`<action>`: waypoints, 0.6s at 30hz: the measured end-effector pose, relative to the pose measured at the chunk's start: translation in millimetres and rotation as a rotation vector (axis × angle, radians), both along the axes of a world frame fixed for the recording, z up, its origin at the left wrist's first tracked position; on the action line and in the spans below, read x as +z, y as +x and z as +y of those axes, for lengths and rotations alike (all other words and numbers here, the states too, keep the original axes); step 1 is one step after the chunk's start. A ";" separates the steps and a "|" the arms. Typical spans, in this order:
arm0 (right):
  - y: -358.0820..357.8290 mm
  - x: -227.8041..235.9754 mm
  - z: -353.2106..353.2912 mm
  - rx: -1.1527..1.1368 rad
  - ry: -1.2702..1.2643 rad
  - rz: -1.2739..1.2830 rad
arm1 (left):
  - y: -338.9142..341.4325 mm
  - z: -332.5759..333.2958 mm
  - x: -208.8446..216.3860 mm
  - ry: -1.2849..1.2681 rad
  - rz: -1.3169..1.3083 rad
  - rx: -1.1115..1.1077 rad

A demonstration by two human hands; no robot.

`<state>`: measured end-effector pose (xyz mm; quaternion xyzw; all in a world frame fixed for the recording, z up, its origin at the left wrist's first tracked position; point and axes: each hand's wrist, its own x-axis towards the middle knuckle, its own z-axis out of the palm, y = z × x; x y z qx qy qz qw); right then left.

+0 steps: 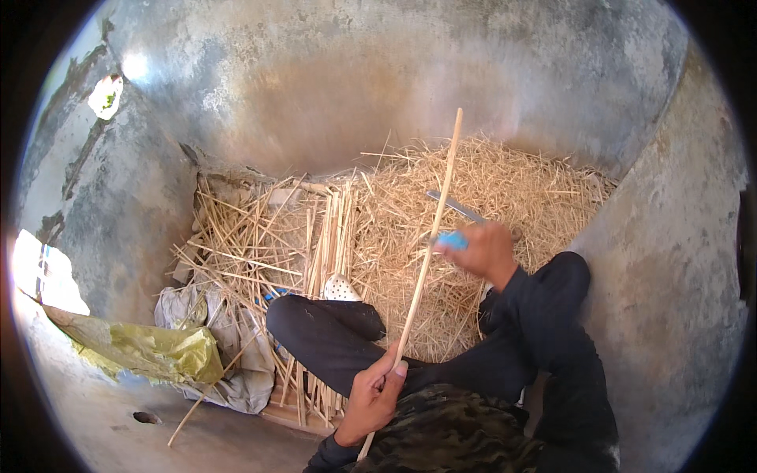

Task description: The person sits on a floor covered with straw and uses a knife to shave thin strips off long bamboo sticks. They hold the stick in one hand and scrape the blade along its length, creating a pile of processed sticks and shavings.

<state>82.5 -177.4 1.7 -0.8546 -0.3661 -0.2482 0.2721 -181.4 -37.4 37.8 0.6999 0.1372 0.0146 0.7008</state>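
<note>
A long, pale wooden stick [420, 288] slants up from my lap to a point above the shavings. My left hand [373, 396] is closed around its lower part. Against the stick's middle, my right hand [482, 252] grips a blue-handled tool [452, 240]; motion blur hides the tool's exact kind. Just above this hand a grey metal blade [459, 206] crosses behind the stick, and where its other end goes is hidden by my fingers. Under both hands lies a thick heap of pale shavings [544, 185].
Left of the shavings lie several split sticks [335, 229] in a bundle and others scattered. A perforated white shoe [341, 287] shows beside my bent leg. Yellow sheeting [169, 352] and a pale sack [247, 366] lie at the left. Concrete walls [371, 87] close in the space.
</note>
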 end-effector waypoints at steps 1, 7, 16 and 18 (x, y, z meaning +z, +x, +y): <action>18.6 9.5 -5.1 -0.037 -0.046 0.082 | 0.6 0.3 4.0 -0.002 0.007 0.001; -25.6 13.1 6.2 0.210 -0.106 -0.055 | -0.9 4.1 -0.3 0.047 -0.037 0.018; -0.5 0.3 5.3 0.110 -0.043 0.050 | -9.0 2.6 3.8 0.000 0.013 0.024; 13.1 -3.3 4.4 0.077 0.005 -0.031 | -6.5 1.9 3.4 -0.017 -0.013 0.007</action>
